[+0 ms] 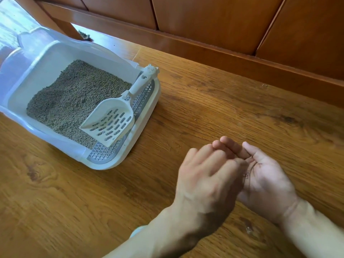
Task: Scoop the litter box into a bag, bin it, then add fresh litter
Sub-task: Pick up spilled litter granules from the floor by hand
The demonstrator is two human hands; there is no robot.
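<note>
Scoop (109, 121) rests idle in the litter box (46, 53) on the floor (204, 101), while the left hand (206, 175) brushes loosely across the open, upturned right hand (268, 181), probably dusting off grit.

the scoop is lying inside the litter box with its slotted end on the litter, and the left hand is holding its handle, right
Not quite. The head view shows the scoop lying in the litter box, slotted end on the litter, but no hand holds its handle. The left hand is off over the wooden floor, against the right hand.
</note>
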